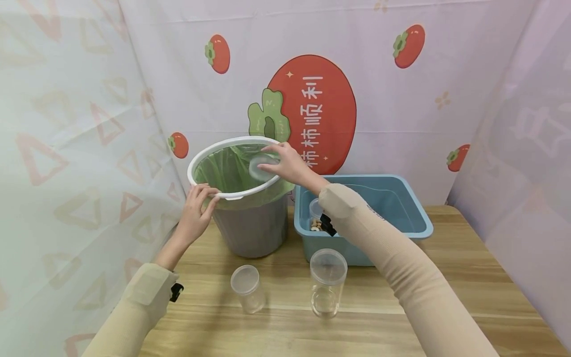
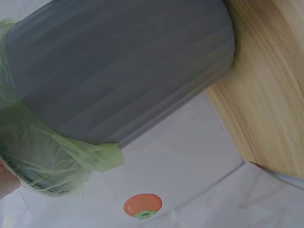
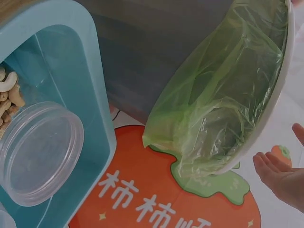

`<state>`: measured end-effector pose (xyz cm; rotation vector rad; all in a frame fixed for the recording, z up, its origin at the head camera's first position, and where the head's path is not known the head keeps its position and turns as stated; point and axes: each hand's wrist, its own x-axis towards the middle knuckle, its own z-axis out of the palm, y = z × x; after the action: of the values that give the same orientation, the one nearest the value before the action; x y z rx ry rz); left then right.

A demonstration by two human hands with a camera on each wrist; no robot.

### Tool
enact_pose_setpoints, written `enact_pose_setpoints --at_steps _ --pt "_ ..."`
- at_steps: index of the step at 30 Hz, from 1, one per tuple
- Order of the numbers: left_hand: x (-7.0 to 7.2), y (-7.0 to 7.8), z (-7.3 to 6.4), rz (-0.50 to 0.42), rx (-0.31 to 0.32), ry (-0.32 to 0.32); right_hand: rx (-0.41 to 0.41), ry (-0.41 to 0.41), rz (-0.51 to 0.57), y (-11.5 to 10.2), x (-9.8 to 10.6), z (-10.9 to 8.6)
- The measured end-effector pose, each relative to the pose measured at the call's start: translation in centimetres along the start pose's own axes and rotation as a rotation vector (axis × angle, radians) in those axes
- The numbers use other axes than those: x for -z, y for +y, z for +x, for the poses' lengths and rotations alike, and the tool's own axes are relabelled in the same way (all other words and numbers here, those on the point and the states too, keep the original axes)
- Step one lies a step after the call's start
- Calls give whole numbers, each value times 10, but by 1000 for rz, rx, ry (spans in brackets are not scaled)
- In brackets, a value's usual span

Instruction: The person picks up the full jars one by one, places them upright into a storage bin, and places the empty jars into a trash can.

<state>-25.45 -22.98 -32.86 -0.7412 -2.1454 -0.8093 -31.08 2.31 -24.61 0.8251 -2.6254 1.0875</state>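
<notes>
My left hand (image 1: 195, 214) grips the near left rim of a grey trash bin (image 1: 254, 225), which has a white rim and a green plastic liner (image 1: 216, 171). Part of that hand shows at the rim in the left wrist view. Above the bin's right side is my right hand (image 1: 290, 163), thumb and fingers spread apart. A clear round plastic piece (image 1: 257, 171), its full shape unclear, appears just below the right thumb, inside the bin's mouth. In the right wrist view, nothing shows between the fingers (image 3: 268, 168) and thumb.
A blue basin (image 1: 417, 218) stands right of the bin, holding a clear lidded container (image 3: 45, 152) and nuts (image 3: 9, 97). In front stand a short clear jar (image 1: 248, 287) and a taller one (image 1: 327, 285) on the wooden table (image 1: 285, 334). Printed cloth hangs behind.
</notes>
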Motion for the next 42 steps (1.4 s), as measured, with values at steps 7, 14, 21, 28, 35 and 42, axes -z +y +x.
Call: enact_pose_setpoints --at_steps 7,14,21,28,35,42 --pt "-1 -2 0 -11 -15 14 53 -31 -5 2 9 -13" --pt "-2 -2 -1 -1 -10 13 113 -77 13 3 16 -36" --pt "-2 -1 -1 2 -10 10 166 -76 58 10 19 -62" --pt "-2 -2 -1 -11 -10 9 211 -99 33 16 18 -84" --pt "-3 -2 -1 -12 -13 14 240 -118 33 19 17 -107" --pt "-3 -1 -1 -12 -8 15 321 -118 24 25 13 -128"
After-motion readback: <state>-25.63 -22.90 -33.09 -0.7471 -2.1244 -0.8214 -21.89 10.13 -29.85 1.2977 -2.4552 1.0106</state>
